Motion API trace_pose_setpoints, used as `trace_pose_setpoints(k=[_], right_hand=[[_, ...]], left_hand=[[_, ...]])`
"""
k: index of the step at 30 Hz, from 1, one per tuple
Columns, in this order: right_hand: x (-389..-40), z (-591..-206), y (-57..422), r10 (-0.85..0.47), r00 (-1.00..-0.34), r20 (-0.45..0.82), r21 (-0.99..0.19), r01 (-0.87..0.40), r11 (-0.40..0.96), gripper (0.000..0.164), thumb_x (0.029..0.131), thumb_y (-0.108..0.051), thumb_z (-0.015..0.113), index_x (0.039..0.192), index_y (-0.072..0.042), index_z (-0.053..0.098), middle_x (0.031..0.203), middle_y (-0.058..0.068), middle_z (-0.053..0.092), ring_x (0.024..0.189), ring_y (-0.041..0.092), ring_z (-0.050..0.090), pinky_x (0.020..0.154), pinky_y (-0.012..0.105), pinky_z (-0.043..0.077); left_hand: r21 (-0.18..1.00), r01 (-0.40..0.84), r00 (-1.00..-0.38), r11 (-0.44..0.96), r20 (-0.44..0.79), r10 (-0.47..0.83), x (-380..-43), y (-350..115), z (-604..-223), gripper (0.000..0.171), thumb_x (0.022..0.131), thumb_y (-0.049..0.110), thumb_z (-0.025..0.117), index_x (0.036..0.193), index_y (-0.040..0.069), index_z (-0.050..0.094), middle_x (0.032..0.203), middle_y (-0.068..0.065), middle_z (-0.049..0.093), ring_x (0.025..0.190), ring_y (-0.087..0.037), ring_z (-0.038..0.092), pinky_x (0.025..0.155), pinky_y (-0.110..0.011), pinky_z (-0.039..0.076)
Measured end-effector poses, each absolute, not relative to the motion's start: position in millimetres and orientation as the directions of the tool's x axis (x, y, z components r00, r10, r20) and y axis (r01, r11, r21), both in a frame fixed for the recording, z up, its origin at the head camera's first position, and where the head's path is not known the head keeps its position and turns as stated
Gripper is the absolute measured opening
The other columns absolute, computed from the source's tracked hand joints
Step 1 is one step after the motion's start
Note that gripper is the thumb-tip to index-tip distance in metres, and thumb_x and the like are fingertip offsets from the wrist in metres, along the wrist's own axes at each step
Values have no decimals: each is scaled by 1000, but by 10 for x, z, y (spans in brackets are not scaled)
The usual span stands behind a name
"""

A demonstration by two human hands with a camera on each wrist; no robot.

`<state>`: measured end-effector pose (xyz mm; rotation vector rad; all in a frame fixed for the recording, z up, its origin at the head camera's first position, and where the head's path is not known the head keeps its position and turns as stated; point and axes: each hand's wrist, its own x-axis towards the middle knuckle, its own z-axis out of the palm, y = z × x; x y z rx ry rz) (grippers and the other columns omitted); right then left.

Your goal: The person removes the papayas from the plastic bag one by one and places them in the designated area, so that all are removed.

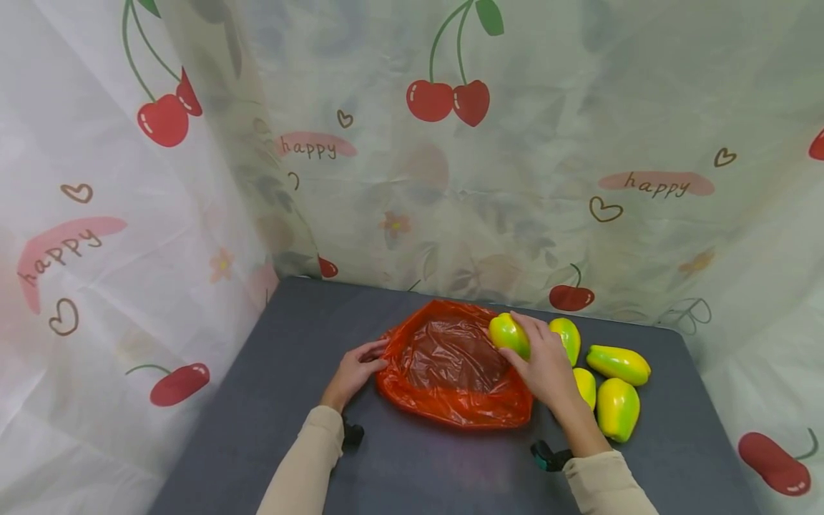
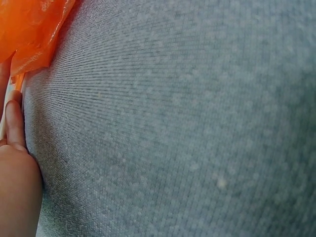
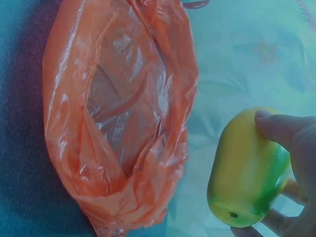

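Note:
An orange-red plastic bag lies on the dark table with its mouth spread wide toward me. My left hand pinches the bag's left edge between thumb and fingers; in the left wrist view only part of that hand shows. A yellow-green papaya is in my right hand, above the bag's right rim. The right wrist view shows the papaya gripped by thumb and fingers, apart from the bag, its dark end spot facing down.
Several more papayas, among them one lying sideways and one nearer me, lie on the table to the right of the bag. A cherry-printed curtain stands behind and at both sides of the table.

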<state>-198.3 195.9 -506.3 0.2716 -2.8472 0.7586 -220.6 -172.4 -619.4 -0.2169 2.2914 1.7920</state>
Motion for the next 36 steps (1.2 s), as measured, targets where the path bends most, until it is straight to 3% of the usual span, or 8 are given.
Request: trace_pose_setpoints(k=[24, 36], right_hand=[[-1823, -5020, 2286, -67, -956, 285, -453, -195, 870, 71, 91, -29, 77, 153, -16, 44, 146, 23, 50, 119, 47, 50, 97, 66, 46], [-1743, -5055, 2471, -36, -962, 272, -441, -158, 883, 73, 91, -30, 78, 153, -14, 43, 146, 27, 47, 126, 51, 48, 101, 71, 43]], left_hand=[[932, -233, -968, 278, -251, 30, -2203, -1734, -6206, 44, 94, 27, 74, 137, 30, 65, 132, -1, 70, 130, -25, 61, 113, -50, 48], [926, -243, -965, 288, -262, 28, -2202, -1726, -6183, 44, 93, 29, 74, 136, 32, 65, 133, 0, 70, 131, -25, 60, 114, -49, 47]])
